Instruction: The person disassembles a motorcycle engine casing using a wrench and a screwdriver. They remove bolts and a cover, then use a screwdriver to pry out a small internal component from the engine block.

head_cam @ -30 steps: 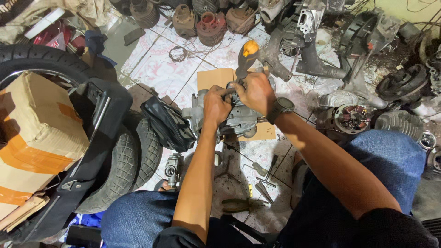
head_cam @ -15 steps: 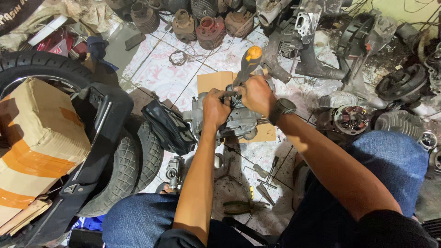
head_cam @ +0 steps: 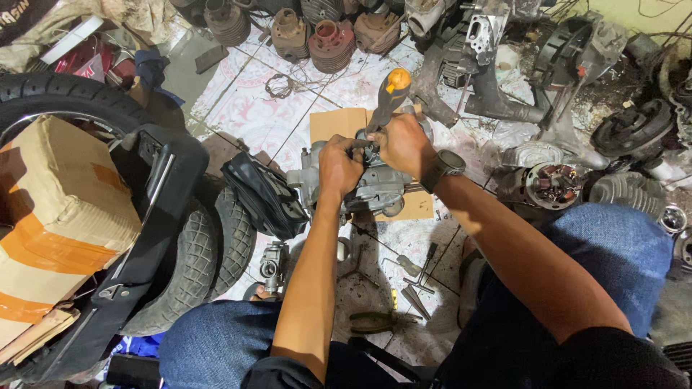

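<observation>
Head view: our right hand grips the orange-handled screwdriver on the carburetor, left hand clamped on it too.

I'm in a motorcycle repair workshop: engine cylinders upper centre, tyre left, tools on tiled floor.

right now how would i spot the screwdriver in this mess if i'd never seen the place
Start at the brown cardboard sheet lying on the tiled floor ahead of the person's knees. The right hand rests at its edge, over the grey metal engine part, and grips the screwdriver. Its black handle with a bright orange cap sets it apart from the dull grey and rusty parts around.
</observation>
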